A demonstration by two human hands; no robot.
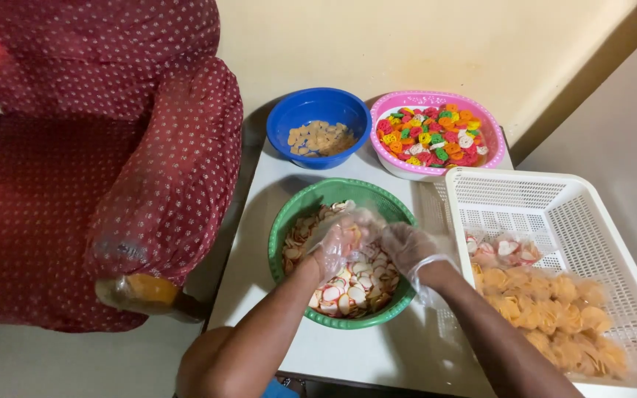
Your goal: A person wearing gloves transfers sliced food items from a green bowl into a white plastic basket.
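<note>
The left hand [340,250] wears a thin see-through glove and is curled over the green bowl [289,221], with its fingers closed around a small clear bag [333,225] and a few pale chips. The right hand [407,247] has the same kind of glove and sits just beside the left one, fingers bent toward the bag; it looks like it is pinching the bag's edge, but the gloves and plastic blur together, so I cannot tell for sure. Under both hands the green bowl holds lots of round white chips with pink rims [352,291]. The bowl sits on a white table [259,221]. To the right is a white plastic basket [584,221] with holes in its sides. In it lie a clear bag of yellow curly snacks [554,309] and a smaller bag of pink and white chips [506,250]. Farther back on the table stands a blue bowl [318,103] with small tan pieces in it, and next to it a pink bowl [429,99] full of red, orange, green and yellow ring snacks. On the left, another person in a dark red dotted sleeve [171,177] stands close to the table.
</note>
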